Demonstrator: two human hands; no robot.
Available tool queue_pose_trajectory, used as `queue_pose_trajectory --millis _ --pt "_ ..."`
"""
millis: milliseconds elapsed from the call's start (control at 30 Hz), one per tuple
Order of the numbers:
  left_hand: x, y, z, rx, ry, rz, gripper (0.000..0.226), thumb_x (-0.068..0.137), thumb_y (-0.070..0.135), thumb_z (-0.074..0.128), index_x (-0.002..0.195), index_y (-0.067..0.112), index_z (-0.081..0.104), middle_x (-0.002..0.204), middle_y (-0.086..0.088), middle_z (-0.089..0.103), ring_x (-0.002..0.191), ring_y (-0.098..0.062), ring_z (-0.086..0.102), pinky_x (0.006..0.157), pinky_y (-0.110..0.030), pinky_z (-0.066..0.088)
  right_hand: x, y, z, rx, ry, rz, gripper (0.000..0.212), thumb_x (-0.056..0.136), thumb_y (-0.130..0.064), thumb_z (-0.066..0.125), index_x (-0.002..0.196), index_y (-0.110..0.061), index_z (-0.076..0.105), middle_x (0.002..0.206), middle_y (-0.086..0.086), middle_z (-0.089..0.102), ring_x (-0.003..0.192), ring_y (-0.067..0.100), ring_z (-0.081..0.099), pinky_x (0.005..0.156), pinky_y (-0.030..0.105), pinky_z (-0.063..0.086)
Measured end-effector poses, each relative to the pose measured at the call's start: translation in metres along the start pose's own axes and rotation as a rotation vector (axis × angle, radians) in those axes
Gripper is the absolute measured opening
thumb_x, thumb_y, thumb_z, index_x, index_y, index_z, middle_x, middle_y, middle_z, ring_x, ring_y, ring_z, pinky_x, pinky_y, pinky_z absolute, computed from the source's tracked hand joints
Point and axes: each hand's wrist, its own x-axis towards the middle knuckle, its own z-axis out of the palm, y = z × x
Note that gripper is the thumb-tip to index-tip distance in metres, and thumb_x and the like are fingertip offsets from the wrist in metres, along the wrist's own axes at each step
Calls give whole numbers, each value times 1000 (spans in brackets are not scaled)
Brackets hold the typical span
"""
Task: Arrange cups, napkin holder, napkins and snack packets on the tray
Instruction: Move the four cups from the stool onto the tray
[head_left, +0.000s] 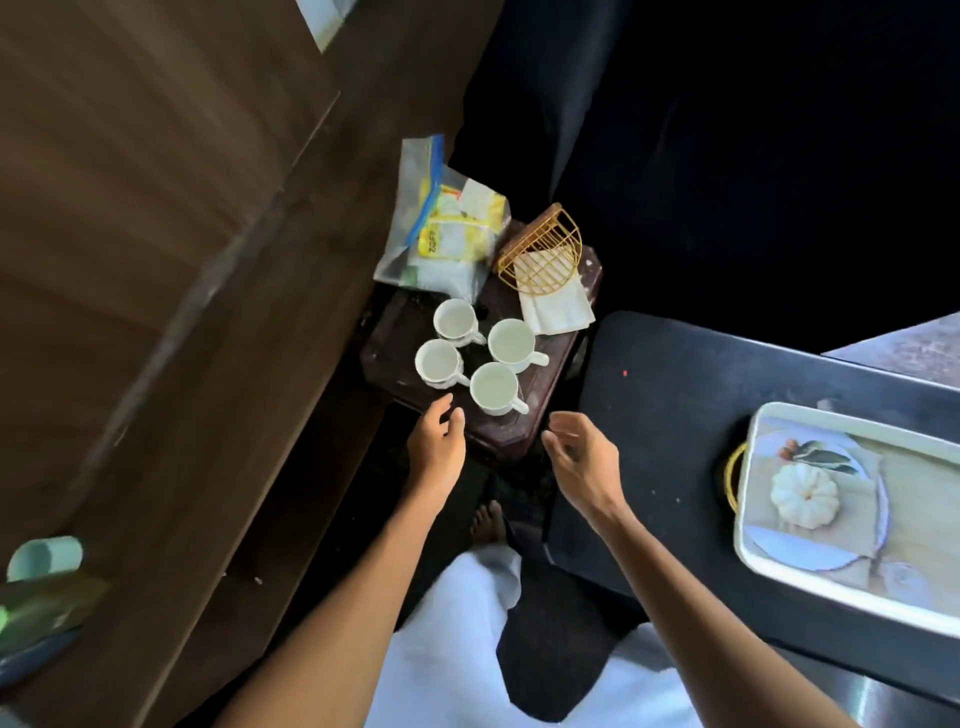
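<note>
Several white cups (496, 387) stand close together on a small dark wooden stool (540, 410). Behind them lie a gold wire napkin holder (540, 249) tipped over white napkins (558, 306), and a clear zip bag of yellow snack packets (441, 228). My left hand (436, 441) hovers just short of the nearest left cup, fingers apart and empty. To the right of the closest cup my right hand (584, 457) is held loosely open, holding nothing. The white tray (753, 540) with a pumpkin picture and a gold handle rests on the black table at the right.
A dark wooden cabinet (156, 260) fills the left side. The black table (665, 395) stands right of the stool. A pale green cup (44, 558) sits at the lower left. My bare foot (488, 522) and white clothing show below.
</note>
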Motion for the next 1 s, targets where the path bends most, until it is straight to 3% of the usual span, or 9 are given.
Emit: queue_pose_trajectory --millis 133,300,367,467,533,600,733,867,1000 --pt "11 0 4 -60 -60 -26 39 104 16 49 142 9 56 143 -12 62 129 -27 61 109 -34 47 20 -8 27 -125 -44 48 25 92 -12 65 117 -7 64 115 12 68 106 29 64 92 39 52" --pt "18 1 9 -76 -100 -9 37 102 11 52 139 5 59 140 -14 64 128 -27 61 100 -24 44 37 -16 44 -121 -64 103 32 93 -12 62 124 -7 60 120 14 66 112 29 64 98 45 51" --pt "20 2 8 -78 -121 8 36 102 10 53 137 5 60 137 -14 66 127 -28 62 104 -30 47 41 -17 49 -120 -54 96 31 93 -10 61 123 -8 62 121 15 66 111 29 65 97 46 52" --pt "22 1 6 -78 -140 44 34 101 8 53 134 4 62 132 -16 69 123 -28 64 107 -38 49 46 -15 53 -88 -22 107 20 92 -9 60 111 -10 67 112 13 71 103 29 69 91 47 56" --pt "22 1 5 -79 -129 52 33 101 6 53 132 3 63 131 -16 69 122 -28 65 106 -37 50 48 -13 53 -76 -14 122 10 93 -11 61 90 -17 68 101 14 74 94 29 71 86 48 57" --pt "21 2 5 -87 -125 44 33 101 4 52 132 2 63 130 -16 70 121 -28 66 104 -35 50 49 -10 54 -62 -6 149 20 94 -15 61 77 -24 63 94 13 75 89 27 71 82 44 58" --pt "9 3 9 -82 -140 28 31 101 4 52 129 0 65 125 -19 71 117 -31 68 104 -43 52 40 4 47 -53 38 167 11 96 -19 63 97 -10 69 100 8 73 86 17 64 71 25 47" --pt "-14 3 22 -49 -121 43 32 102 8 52 131 3 64 130 -16 69 120 -29 66 105 -38 51 18 22 21 -50 34 119 11 97 -21 63 93 -13 70 90 0 71 83 12 65 60 9 40" --pt "-46 8 56 -89 -156 32 32 103 10 52 132 5 65 134 -12 68 127 -26 63 111 -47 48 -14 52 -24 -76 39 54 9 96 -18 65 93 -11 70 89 0 73 76 7 62 62 4 43"
